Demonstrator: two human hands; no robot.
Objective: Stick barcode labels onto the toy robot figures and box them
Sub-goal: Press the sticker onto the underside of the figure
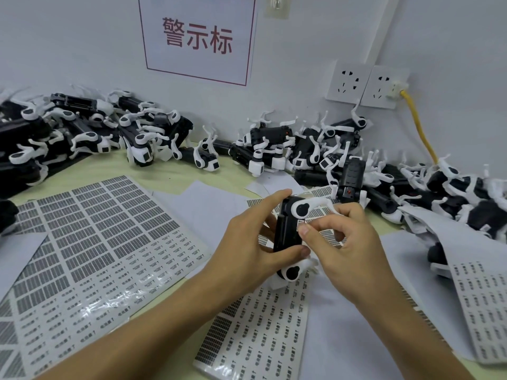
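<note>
The toy robot figure (288, 231) is gripped by the left hand (255, 242) above the label sheets (109, 242); a small barcode label (301, 223) is pinched by the right hand (345, 242). The rigid black body seems the safe hold, the thin white legs probably fragile

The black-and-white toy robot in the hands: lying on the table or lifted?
Lifted: the left hand grips the black-and-white toy robot figure above the label sheets, while the right hand pinches a small label against it.

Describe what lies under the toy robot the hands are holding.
Under the held toy robot lie label sheets and blank white paper on the table. The left hand and right hand cover whatever lies directly beneath them.
</note>
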